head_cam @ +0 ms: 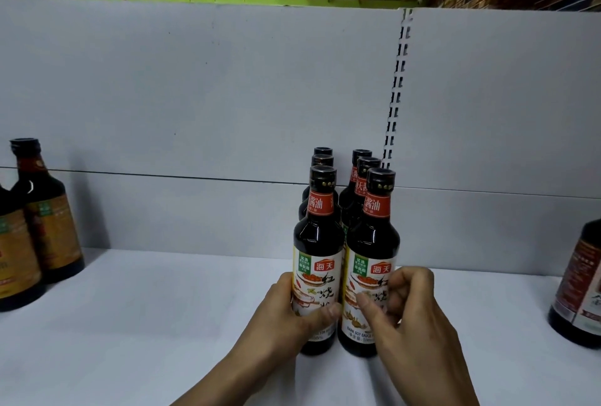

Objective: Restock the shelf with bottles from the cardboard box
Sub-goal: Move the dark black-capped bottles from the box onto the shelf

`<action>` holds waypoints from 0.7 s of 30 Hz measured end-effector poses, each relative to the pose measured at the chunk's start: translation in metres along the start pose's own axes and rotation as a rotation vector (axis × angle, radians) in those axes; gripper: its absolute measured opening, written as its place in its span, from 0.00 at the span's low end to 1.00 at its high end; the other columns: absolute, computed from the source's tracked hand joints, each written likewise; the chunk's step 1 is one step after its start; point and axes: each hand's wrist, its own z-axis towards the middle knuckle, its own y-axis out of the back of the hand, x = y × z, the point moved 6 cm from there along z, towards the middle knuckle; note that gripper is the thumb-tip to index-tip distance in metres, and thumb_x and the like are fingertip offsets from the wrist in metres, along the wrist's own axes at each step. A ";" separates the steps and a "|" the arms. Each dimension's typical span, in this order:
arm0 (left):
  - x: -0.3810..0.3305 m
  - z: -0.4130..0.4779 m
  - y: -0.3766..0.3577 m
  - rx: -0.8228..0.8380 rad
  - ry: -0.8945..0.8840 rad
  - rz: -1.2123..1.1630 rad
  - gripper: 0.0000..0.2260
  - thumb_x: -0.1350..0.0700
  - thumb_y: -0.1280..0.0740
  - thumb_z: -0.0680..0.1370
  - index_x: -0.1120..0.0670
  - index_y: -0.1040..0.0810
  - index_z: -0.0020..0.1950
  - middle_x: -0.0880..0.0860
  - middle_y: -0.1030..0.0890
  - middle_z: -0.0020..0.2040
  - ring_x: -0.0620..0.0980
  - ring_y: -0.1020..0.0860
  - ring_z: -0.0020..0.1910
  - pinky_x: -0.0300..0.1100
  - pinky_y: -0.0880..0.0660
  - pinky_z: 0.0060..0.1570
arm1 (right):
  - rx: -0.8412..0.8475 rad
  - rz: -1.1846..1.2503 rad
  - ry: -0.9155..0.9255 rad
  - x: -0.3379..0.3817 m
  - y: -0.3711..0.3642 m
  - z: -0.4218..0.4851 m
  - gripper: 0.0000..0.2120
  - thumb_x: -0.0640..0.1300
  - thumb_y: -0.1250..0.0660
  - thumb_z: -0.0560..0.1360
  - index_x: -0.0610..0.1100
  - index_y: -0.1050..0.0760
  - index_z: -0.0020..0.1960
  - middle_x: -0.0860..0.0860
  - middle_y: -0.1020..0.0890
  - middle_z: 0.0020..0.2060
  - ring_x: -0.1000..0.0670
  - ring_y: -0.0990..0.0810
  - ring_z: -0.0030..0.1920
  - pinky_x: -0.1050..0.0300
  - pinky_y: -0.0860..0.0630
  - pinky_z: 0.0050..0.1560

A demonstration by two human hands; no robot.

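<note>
Shelf (162,324) w/ grey back panel (195,97): amber-label bottles (48,220) stand far L, an edge bottle (582,282) far R, both well apart from your block. The block is two rows of three at centre, rear pair near the panel. Box not in view. Your left hand (289,318) wraps the front-left bottle (320,243), thumb across the label. Your right hand (413,318) lightly pinches the front-right bottle (374,243), fingers curled at its side. Square both fronts level, labels out, bases flat. Let go w/o nudging the rows behind.

Open shelf (162,324) flanks bottle rows (348,243) (both sides).
</note>
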 end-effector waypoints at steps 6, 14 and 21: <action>0.000 0.004 0.001 -0.042 0.000 0.044 0.28 0.47 0.22 0.72 0.42 0.33 0.65 0.39 0.20 0.59 0.37 0.20 0.54 0.32 0.22 0.49 | 0.035 -0.032 0.047 0.000 0.011 0.015 0.25 0.55 0.28 0.76 0.61 0.43 0.60 0.61 0.27 0.53 0.60 0.20 0.42 0.64 0.26 0.39; 0.005 0.006 0.001 -0.061 -0.059 0.082 0.28 0.40 0.23 0.68 0.39 0.30 0.64 0.40 0.21 0.63 0.40 0.20 0.59 0.37 0.19 0.56 | 0.149 -0.007 0.067 -0.003 0.008 0.026 0.26 0.56 0.32 0.78 0.67 0.46 0.65 0.66 0.28 0.59 0.66 0.23 0.48 0.73 0.30 0.41; 0.006 0.004 -0.001 -0.055 -0.112 0.161 0.29 0.33 0.27 0.69 0.34 0.32 0.66 0.39 0.24 0.66 0.40 0.23 0.64 0.49 0.22 0.66 | 0.154 0.036 0.068 -0.008 0.003 0.028 0.28 0.57 0.33 0.78 0.62 0.43 0.72 0.63 0.27 0.63 0.66 0.23 0.49 0.75 0.31 0.41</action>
